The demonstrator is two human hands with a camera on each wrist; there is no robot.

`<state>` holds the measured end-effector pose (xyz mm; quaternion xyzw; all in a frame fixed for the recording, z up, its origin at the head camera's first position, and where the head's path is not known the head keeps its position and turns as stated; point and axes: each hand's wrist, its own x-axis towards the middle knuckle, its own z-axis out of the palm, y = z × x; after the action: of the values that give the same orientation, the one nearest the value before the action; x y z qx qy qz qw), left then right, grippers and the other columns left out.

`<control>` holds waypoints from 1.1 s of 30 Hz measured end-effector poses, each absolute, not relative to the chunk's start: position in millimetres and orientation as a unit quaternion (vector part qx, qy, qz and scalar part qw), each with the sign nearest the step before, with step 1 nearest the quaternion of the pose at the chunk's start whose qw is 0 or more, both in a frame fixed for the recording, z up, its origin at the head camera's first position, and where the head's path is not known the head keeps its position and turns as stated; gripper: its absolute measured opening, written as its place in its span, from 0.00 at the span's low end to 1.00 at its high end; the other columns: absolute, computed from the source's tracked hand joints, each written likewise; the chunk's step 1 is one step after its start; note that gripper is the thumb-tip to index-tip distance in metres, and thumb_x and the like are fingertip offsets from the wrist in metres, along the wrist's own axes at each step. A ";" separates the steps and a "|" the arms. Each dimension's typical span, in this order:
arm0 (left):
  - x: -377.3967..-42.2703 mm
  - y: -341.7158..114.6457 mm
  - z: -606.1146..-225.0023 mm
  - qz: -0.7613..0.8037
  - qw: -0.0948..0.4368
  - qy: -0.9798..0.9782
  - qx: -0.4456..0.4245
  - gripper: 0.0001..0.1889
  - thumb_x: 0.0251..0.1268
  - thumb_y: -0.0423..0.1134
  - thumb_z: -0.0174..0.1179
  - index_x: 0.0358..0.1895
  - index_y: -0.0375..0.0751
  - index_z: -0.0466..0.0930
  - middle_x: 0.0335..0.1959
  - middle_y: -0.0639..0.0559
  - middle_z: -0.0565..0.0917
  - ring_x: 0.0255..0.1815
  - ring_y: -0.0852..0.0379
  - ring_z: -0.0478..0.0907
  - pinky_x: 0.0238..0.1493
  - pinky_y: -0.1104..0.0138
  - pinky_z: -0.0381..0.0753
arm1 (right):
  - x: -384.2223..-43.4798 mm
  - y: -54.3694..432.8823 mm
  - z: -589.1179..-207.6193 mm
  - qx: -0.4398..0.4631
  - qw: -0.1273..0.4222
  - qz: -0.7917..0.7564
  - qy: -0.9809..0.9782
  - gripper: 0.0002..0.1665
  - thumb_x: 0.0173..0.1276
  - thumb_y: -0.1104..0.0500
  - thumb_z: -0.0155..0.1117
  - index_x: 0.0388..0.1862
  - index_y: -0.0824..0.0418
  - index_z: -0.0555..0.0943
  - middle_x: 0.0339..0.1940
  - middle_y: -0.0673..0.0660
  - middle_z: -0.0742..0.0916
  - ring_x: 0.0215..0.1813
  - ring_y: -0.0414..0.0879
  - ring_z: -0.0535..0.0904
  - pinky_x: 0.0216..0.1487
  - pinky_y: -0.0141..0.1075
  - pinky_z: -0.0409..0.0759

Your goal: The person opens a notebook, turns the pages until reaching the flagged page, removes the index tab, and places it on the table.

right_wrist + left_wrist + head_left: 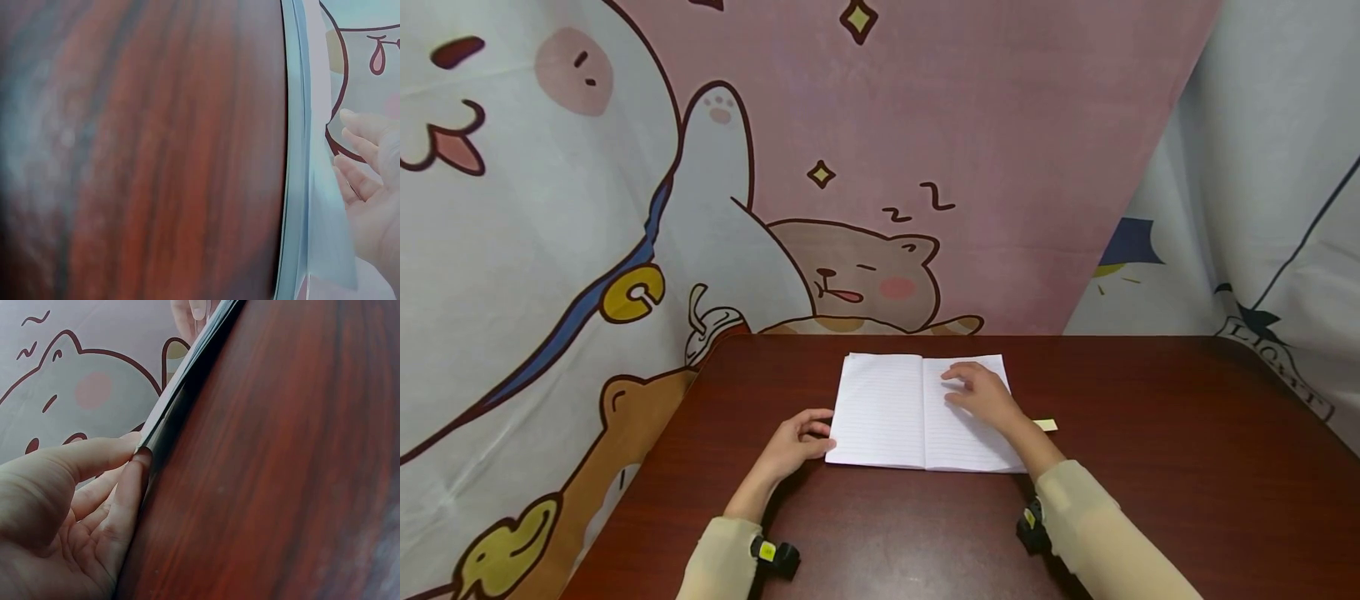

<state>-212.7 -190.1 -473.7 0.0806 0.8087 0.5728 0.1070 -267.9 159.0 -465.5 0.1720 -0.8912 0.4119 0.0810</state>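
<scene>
An open notebook (880, 412) with lined white pages lies on the brown table. At its left edge my left hand (793, 437) pinches the lower left corner between thumb and fingers. The left wrist view shows that corner lifted a little off the tabletop, with the thumb (106, 456) on the page side. My right hand (985, 396) hovers over the right page, its fingers loosely bent and nothing between them. In the right wrist view the right hand (369, 181) appears above the paper, apart from it.
A pale yellow slip (1046, 425) sticks out past the notebook's right edge, beside the right wrist. The dark wood table (1187, 450) reaches to a cartoon-printed cloth (1000, 167) behind and at the left. Each wrist carries a small black camera (778, 558).
</scene>
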 end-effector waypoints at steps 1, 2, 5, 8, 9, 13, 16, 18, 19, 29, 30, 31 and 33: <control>-212.6 -190.3 -473.8 0.572 0.107 0.809 0.080 0.29 0.64 0.33 0.66 0.67 0.31 0.70 0.50 0.33 0.80 0.37 0.60 0.79 0.41 0.67 0.84 | -268.0 159.6 -465.7 0.171 0.082 0.411 -0.892 0.17 0.60 0.69 0.71 0.50 0.68 0.84 0.59 0.69 0.82 0.63 0.63 0.77 0.61 0.53 0.79; -212.6 -190.5 -474.0 0.571 0.107 0.810 0.080 0.28 0.64 0.33 0.66 0.67 0.31 0.70 0.50 0.33 0.80 0.37 0.59 0.80 0.42 0.67 0.84 | -267.9 160.3 -465.6 0.171 0.083 0.411 -0.892 0.17 0.60 0.69 0.71 0.50 0.69 0.84 0.59 0.69 0.82 0.63 0.63 0.77 0.61 0.53 0.79; -212.5 -190.8 -474.6 0.571 0.108 0.810 0.080 0.28 0.64 0.33 0.66 0.67 0.31 0.71 0.50 0.33 0.81 0.37 0.59 0.80 0.42 0.65 0.84 | -267.7 162.5 -465.5 0.171 0.084 0.413 -0.890 0.17 0.60 0.69 0.70 0.50 0.69 0.84 0.58 0.69 0.82 0.63 0.64 0.77 0.62 0.54 0.78; -212.3 -191.0 -475.0 0.571 0.109 0.810 0.081 0.28 0.64 0.33 0.66 0.67 0.31 0.70 0.50 0.33 0.81 0.37 0.59 0.79 0.43 0.65 0.85 | -267.4 165.1 -465.8 0.169 0.084 0.417 -0.889 0.17 0.61 0.69 0.70 0.50 0.70 0.83 0.58 0.69 0.82 0.63 0.64 0.76 0.63 0.55 0.77; -212.1 -191.0 -475.0 0.570 0.109 0.810 0.081 0.28 0.65 0.33 0.65 0.67 0.31 0.70 0.50 0.33 0.81 0.37 0.59 0.79 0.43 0.65 0.85 | -267.5 166.0 -466.1 0.169 0.084 0.417 -0.889 0.17 0.61 0.68 0.70 0.50 0.70 0.83 0.58 0.69 0.82 0.63 0.64 0.76 0.63 0.55 0.77; -211.4 -190.6 -474.5 0.572 0.109 0.809 0.082 0.28 0.64 0.33 0.66 0.67 0.30 0.70 0.50 0.33 0.81 0.37 0.59 0.79 0.42 0.66 0.85 | -267.9 169.3 -467.7 0.166 0.090 0.417 -0.889 0.16 0.61 0.68 0.70 0.49 0.70 0.84 0.57 0.69 0.83 0.63 0.64 0.76 0.63 0.55 0.77; -211.2 -190.6 -473.7 0.574 0.109 0.808 0.081 0.28 0.64 0.33 0.66 0.67 0.31 0.70 0.50 0.33 0.81 0.37 0.59 0.79 0.42 0.66 0.85 | -268.1 172.1 -468.6 0.163 0.095 0.415 -0.890 0.17 0.61 0.68 0.70 0.49 0.70 0.83 0.57 0.69 0.83 0.63 0.64 0.76 0.63 0.55 0.77; -211.4 -190.8 -473.5 0.573 0.109 0.809 0.079 0.28 0.64 0.33 0.66 0.67 0.31 0.71 0.50 0.34 0.81 0.37 0.59 0.79 0.42 0.66 0.84 | -268.1 173.7 -468.8 0.162 0.097 0.413 -0.891 0.17 0.61 0.68 0.70 0.49 0.70 0.83 0.57 0.69 0.83 0.63 0.64 0.76 0.63 0.55 0.77; -211.5 -190.9 -473.5 0.573 0.110 0.809 0.079 0.28 0.64 0.34 0.66 0.67 0.31 0.71 0.50 0.34 0.81 0.37 0.59 0.79 0.42 0.67 0.84 | -268.0 174.5 -468.7 0.162 0.098 0.412 -0.891 0.17 0.60 0.69 0.70 0.49 0.70 0.83 0.57 0.69 0.83 0.63 0.64 0.76 0.63 0.55 0.77; -213.3 -190.8 -475.7 0.571 0.103 0.811 0.075 0.27 0.63 0.33 0.66 0.66 0.32 0.72 0.48 0.36 0.81 0.36 0.61 0.79 0.41 0.69 0.84 | -268.9 179.6 -465.3 0.141 0.091 0.396 -0.903 0.18 0.61 0.66 0.70 0.50 0.69 0.84 0.58 0.69 0.83 0.62 0.64 0.77 0.63 0.56 0.77; -213.6 -190.7 -475.7 0.570 0.103 0.812 0.074 0.27 0.63 0.33 0.66 0.66 0.33 0.73 0.48 0.36 0.81 0.36 0.61 0.79 0.41 0.69 0.84 | -269.1 180.4 -465.3 0.139 0.090 0.395 -0.903 0.18 0.62 0.66 0.70 0.51 0.69 0.84 0.58 0.69 0.83 0.62 0.64 0.77 0.63 0.56 0.77; -213.9 -190.8 -476.0 0.570 0.103 0.812 0.074 0.27 0.63 0.33 0.66 0.66 0.33 0.73 0.48 0.36 0.81 0.36 0.61 0.79 0.41 0.69 0.84 | -269.1 181.0 -465.2 0.137 0.089 0.396 -0.904 0.18 0.62 0.66 0.70 0.51 0.69 0.84 0.58 0.68 0.83 0.63 0.64 0.77 0.63 0.56 0.77; -214.5 -190.6 -476.5 0.569 0.102 0.813 0.074 0.27 0.63 0.33 0.67 0.65 0.32 0.73 0.48 0.36 0.81 0.36 0.60 0.79 0.41 0.69 0.84 | -269.3 182.2 -464.9 0.135 0.087 0.401 -0.902 0.18 0.62 0.66 0.71 0.51 0.69 0.84 0.59 0.68 0.83 0.63 0.64 0.77 0.63 0.55 0.77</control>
<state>-214.5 -190.6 -476.5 0.0737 0.8125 0.5691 0.1023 -269.3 182.2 -464.9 0.1349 -0.9019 0.4009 0.0871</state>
